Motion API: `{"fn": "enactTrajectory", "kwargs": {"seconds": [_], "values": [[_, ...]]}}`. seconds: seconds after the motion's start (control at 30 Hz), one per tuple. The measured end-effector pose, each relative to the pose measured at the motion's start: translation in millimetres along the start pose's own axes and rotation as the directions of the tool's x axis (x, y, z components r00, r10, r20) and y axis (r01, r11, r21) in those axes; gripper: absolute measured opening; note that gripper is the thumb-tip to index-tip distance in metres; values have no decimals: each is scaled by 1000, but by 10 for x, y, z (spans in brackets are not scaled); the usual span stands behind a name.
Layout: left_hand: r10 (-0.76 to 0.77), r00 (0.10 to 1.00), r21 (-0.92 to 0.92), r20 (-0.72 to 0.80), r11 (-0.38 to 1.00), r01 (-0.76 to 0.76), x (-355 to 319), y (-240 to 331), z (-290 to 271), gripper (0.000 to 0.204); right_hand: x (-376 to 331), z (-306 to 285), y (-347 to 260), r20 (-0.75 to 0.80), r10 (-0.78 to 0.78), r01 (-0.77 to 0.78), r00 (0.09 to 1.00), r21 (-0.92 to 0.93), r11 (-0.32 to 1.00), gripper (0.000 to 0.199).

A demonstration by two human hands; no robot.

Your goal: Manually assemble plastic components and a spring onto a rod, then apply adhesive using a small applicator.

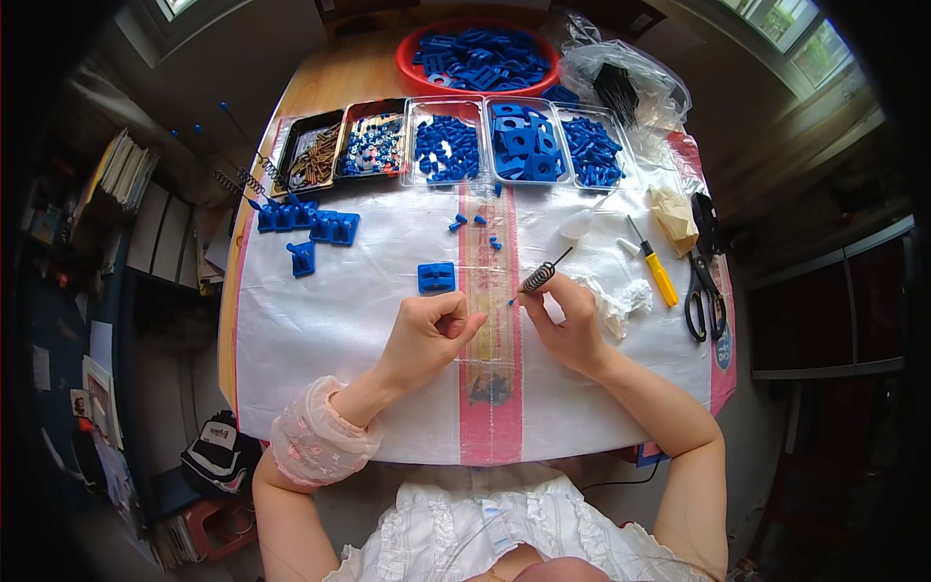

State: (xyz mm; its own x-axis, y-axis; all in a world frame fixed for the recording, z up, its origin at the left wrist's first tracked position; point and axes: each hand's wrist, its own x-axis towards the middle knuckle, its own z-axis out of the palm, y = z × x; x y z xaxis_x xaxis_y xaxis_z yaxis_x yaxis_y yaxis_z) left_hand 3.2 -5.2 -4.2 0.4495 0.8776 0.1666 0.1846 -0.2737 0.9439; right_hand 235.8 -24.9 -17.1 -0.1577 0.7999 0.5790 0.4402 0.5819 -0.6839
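Observation:
My right hand (570, 328) pinches a black coil spring (538, 278) above the middle of the table. A thin dark rod sticks out of the spring's upper end, and a small blue tip shows below my fingertips. My left hand (427, 335) is closed, its fingers curled in and its thumb pointing right; whatever it may hold is hidden. Just beyond that hand a blue plastic block (436, 277) lies on the white sheet. A few small blue pegs (457, 223) are scattered farther off, in front of the trays.
Trays hold brown screws (315, 157), small metal-and-blue parts (374, 144) and blue pieces (526, 145). Behind them stands a red basin (405, 78). Assembled blue blocks (335, 228) sit at left. A yellow screwdriver (660, 276), black scissors (700, 301) and crumpled tissue (621, 303) lie at right.

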Motion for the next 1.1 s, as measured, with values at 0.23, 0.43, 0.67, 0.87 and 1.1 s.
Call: {"fn": "enactTrajectory", "kwargs": {"seconds": [0.23,0.43,0.67,0.87,1.1], "values": [[7,1000,-70,9,998,-7,42,30,53,16,-162,-40,55,-43,157,-143,987,233,962,14],[-75,990,-150,120,984,92,17,34,43,19,-182,-43,-130,-43,316,-233,948,585,777,3],[-204,960,-282,190,925,253,-8,17,26,12,-197,-46,-135,7,389,-307,921,625,717,5],[-198,962,-275,186,930,245,-15,3,27,9,-200,-40,-124,23,414,-335,910,629,701,6],[-161,975,-243,151,950,194,-25,-10,26,9,-193,-51,-104,56,470,-402,881,614,680,5]]}}
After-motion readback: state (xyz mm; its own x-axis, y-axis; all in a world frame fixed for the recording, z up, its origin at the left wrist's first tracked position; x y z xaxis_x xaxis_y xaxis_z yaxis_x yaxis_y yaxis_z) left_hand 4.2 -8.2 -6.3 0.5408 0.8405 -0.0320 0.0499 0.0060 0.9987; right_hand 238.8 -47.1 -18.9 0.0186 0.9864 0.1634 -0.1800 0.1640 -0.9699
